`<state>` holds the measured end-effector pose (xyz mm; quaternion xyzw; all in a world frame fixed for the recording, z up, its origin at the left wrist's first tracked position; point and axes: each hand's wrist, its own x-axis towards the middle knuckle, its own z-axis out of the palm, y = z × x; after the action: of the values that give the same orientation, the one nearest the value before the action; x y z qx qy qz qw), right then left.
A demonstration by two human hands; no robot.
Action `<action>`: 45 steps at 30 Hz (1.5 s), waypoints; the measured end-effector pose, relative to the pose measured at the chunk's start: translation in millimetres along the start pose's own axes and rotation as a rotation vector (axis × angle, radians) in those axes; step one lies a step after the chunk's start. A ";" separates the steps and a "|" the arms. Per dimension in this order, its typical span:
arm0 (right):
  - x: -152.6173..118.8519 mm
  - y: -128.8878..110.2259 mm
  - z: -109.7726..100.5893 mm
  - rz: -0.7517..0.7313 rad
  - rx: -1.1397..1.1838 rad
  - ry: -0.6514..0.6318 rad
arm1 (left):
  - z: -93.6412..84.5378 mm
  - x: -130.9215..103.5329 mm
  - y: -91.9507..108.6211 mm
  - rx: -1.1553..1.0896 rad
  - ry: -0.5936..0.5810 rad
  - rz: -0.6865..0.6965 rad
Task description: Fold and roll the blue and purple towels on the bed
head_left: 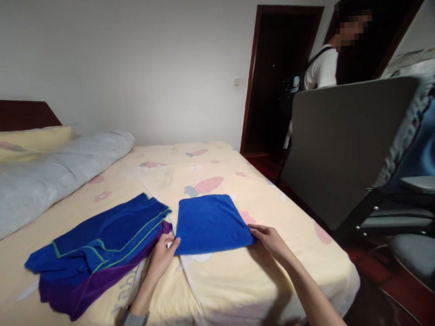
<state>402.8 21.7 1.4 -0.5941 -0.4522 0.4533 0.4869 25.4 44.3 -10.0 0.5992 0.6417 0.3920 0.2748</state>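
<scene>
- Shows a folded blue cloth (211, 225) lying flat on a bed (304, 260), between the left hand (163, 256) and the right hand (271, 240), mostly just beyond both.
- Grasps the near left corner of the folded blue cloth with the left hand, thumb on top.
- Grasps the near right corner with the right hand, pinched between thumb and fingers.
- Looks bright royal blue, plain and matte, with a soft, towel-like surface.
- Has a neat four-sided outline, narrower at the far edge, with rounded far corners, a thick near edge and layers visible along the right side.
- Includes, just left of the folded blue cloth, a loose heap of blue cloth with green edging (115, 230) over purple cloth (79, 291), creased and uneven.
- Has a gray band (135, 319) around the left wrist.
- Spreads a pale yellow sheet (223, 287) with pink carrot prints beneath the cloths.
- Places a long gray bolster (59, 167) and a yellow pillow (29, 140) toward the left, near a dark headboard (20, 114).
- Includes, at right, a person in a white top (325, 69) behind an upright gray panel (346, 143).
</scene>
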 end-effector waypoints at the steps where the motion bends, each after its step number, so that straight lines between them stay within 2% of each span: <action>1: -2.6 -3.5 -0.9 -0.013 0.008 0.002 | -1.3 -1.6 1.8 0.000 0.005 0.019; 5: -17.7 -13.5 -6.1 -0.021 0.007 -0.038 | -13.6 -13.7 10.2 0.080 -0.017 0.064; 9: -32.0 -10.1 -13.7 -0.045 -0.055 -0.097 | -26.7 -32.8 16.2 0.160 -0.082 0.088; 14: -37.8 7.0 -23.8 -0.003 -0.317 -0.188 | -29.3 -53.6 16.8 0.279 -0.201 0.201; 16: -39.2 8.5 -25.8 -0.003 -0.452 -0.181 | -30.4 -57.0 18.7 0.363 -0.231 0.226; 18: -42.7 3.6 -24.9 -0.088 -0.586 -0.119 | -32.8 -58.8 23.8 0.417 -0.203 0.277; 20: -49.1 -6.4 -20.3 -0.242 -0.675 -0.076 | -34.4 -60.8 31.3 0.429 -0.158 0.386; 21: -53.2 -12.1 -16.7 -0.322 -0.692 -0.095 | -34.2 -62.4 35.0 0.428 -0.154 0.451; 23: -61.5 -21.9 -8.1 -0.431 -0.691 -0.235 | -31.3 -66.1 40.0 0.437 -0.217 0.568; 25: -67.8 -26.7 -0.3 -0.462 -0.714 -0.400 | -26.4 -69.0 40.0 0.466 -0.327 0.644; 27: -69.8 -25.2 3.8 -0.452 -0.762 -0.497 | -22.4 -69.2 35.5 0.494 -0.407 0.675; 30: -65.5 -15.3 1.1 -0.419 -0.807 -0.514 | -22.0 -65.0 25.8 0.500 -0.459 0.678; 36: -58.8 -4.2 -17.7 -0.414 -0.807 -0.462 | -31.4 -59.6 15.1 0.483 -0.533 0.609; 41: -62.2 -13.1 -22.8 -0.458 -0.827 -0.389 | -39.9 -57.6 11.9 0.348 -0.540 0.440; 45: -57.3 -19.2 -23.2 -0.409 -0.696 -0.369 | -43.7 -52.2 16.7 0.186 -0.518 0.291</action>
<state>413.3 -36.1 28.6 -0.5301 -0.7656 0.2666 0.2487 5.5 -15.1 21.4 0.7872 0.4910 0.2012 0.3143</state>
